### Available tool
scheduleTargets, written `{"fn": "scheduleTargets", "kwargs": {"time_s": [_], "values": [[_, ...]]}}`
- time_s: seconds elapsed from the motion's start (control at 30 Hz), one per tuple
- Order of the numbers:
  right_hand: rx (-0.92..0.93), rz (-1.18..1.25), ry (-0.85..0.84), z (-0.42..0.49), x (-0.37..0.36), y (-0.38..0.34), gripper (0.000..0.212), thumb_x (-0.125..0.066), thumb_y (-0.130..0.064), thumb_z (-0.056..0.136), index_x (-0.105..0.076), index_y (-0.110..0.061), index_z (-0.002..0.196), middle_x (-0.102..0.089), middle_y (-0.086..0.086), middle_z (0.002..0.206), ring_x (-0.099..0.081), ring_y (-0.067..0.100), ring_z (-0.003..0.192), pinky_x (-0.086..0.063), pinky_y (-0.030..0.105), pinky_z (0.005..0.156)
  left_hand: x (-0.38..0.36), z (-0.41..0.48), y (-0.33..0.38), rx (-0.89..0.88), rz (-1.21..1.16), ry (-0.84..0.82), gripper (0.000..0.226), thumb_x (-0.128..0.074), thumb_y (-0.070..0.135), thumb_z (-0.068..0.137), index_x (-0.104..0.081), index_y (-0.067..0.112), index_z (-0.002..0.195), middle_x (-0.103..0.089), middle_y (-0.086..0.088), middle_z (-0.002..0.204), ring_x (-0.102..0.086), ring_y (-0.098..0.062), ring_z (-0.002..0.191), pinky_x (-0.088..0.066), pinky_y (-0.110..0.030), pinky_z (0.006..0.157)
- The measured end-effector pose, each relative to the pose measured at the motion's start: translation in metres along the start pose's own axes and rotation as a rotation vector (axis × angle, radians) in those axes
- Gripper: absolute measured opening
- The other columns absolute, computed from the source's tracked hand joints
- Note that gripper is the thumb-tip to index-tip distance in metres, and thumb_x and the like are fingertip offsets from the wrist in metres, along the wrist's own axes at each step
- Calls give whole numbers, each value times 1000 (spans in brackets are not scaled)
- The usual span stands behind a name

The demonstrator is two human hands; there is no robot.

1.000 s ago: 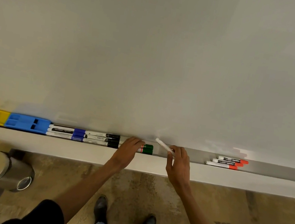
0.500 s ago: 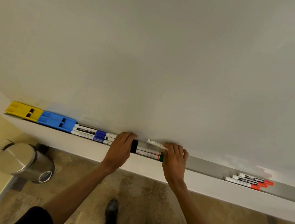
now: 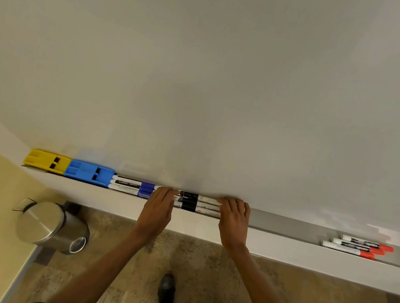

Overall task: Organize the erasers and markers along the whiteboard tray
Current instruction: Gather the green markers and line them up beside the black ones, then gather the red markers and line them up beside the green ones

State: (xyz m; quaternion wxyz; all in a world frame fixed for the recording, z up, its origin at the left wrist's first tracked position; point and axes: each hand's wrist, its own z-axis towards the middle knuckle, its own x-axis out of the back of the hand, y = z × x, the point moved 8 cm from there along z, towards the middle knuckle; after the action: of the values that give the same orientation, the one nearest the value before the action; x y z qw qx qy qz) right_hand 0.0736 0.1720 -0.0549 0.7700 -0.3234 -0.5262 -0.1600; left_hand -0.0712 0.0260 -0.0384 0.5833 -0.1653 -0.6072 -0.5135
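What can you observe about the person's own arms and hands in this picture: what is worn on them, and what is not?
Both forearms are bare from wrist to near the elbow. The left hand and right hand wear no gloves, and no watch, ring or bracelet is visible. Dark sleeve edges show only at the bottom of the frame, near the elbows.

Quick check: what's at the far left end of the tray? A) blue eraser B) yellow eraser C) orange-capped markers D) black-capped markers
B: the yellow eraser sits at the tray's left end, with the blue eraser directly to its right.
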Motion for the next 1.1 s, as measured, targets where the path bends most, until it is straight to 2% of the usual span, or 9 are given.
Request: {"fn": "scheduleTargets", "kwargs": {"time_s": [0.17,0.33,0.47,0.57,0.7,0.87,1.1], "values": [[-4,47,-48,-8,-10,-3,54,-62,19,69,-67,-7,116,-66,11,116,-60,33,109,-48,41,99,-4,5,1,-30,-37,-11,28,-58,-5,89,-58,2,116,-66,-17,112,-63,-31,104,-53,-41,93],[-34,56,-56,-8,-10,-5,63,-59,23,63,-65,-8,118,-64,11,116,-59,33,109,-50,41,98,-7,11,0,-54,-83,-13,28,-52,-4,92,-57,3,119,-64,-16,115,-61,-30,109,-52,-42,96],[-43,33,-37,-10,-7,-3,61,-58,20,66,-64,-10,119,-64,8,118,-57,29,112,-46,41,101,-15,14,3,-87,-114,-17,27,-49,-1,95,-57,5,119,-62,-14,117,-58,-27,111,-50,-41,100],[-94,33,9,-12,1,9,52,-62,14,69,-64,-10,114,-64,8,115,-57,27,110,-46,40,97,-27,16,20,-145,-108,-46,25,-47,4,97,-58,7,120,-56,-12,125,-55,-24,115,-47,-39,104],[-141,-19,60,-24,22,42,35,-63,1,80,-62,-14,112,-63,4,113,-56,23,107,-40,39,99,-47,23,64,-205,-117,-59,25,-49,8,96,-61,6,118,-57,-15,126,-56,-26,117,-50,-40,102],[-275,-68,117,-43,59,106,36,-53,3,85,-62,-16,114,-62,3,113,-53,21,112,-31,41,99,-73,32,142,-257,-148,-24,23,-55,2,91,-63,4,113,-61,-17,121,-56,-30,116,-49,-39,101],[-332,-98,166,-68,110,199,32,-55,0,85,-62,-16,112,-64,4,113,-54,23,112,-28,42,100,-126,35,265,-379,-180,-66,19,-55,9,93,-65,6,109,-67,-11,108,-61,-25,103,-51,-36,94]]}}
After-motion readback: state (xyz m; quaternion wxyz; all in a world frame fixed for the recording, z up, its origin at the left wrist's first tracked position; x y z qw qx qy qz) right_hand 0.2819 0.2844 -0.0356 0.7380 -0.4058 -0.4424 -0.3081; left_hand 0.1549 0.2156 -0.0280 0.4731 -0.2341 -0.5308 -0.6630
